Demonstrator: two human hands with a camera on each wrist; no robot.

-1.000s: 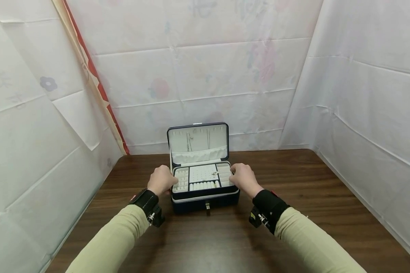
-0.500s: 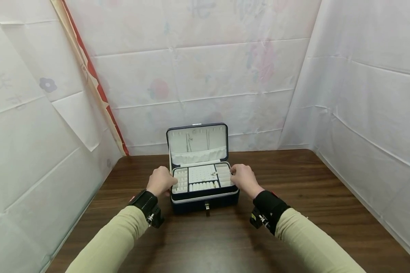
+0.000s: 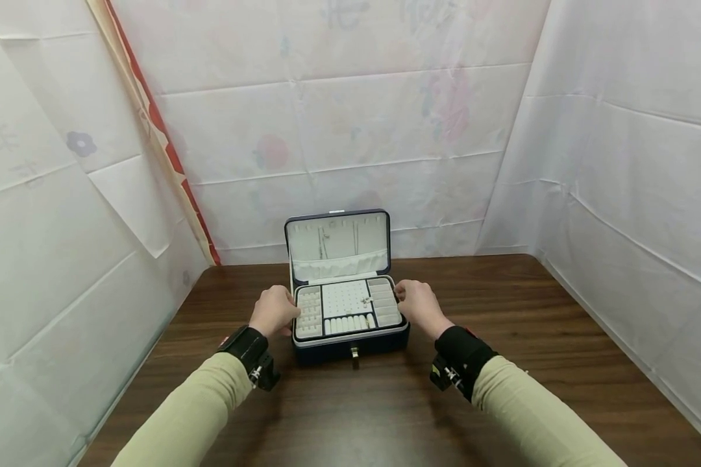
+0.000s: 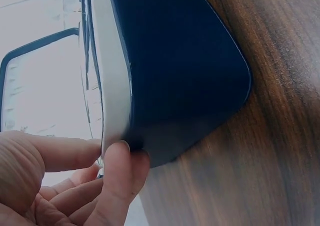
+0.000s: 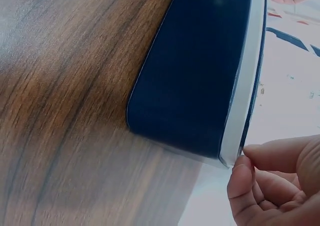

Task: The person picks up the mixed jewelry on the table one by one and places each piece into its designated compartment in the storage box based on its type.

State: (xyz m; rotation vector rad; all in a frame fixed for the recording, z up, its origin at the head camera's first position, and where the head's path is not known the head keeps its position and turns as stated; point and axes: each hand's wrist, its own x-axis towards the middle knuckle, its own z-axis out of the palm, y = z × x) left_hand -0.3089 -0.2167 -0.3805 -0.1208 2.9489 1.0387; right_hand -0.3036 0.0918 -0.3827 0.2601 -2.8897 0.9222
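A dark blue jewelry box (image 3: 327, 352) stands on the wooden table with its white-lined lid (image 3: 339, 243) tilted up at the back. In its top lies a white jewelry tray (image 3: 344, 298) with compartments, ring rolls and a small piece of jewelry at right. My left hand (image 3: 274, 311) pinches the tray's left edge, its thumb at the inner side and fingers against the box's pale rim (image 4: 112, 85). At the right edge, my right hand (image 3: 419, 305) pinches the tray between thumb and fingertips. Some fingers are hidden behind the box in the head view.
Thin necklaces (image 3: 322, 243) hang inside the lid. A gold clasp (image 3: 354, 352) sits on the box front. White sheeting (image 3: 350, 130) covers the wall behind the brown table (image 3: 350, 415) and both sides.
The tray's front has come down, so it now sits nearly level with the box rim. Both hands have stayed at its sides, shifting slightly outward.
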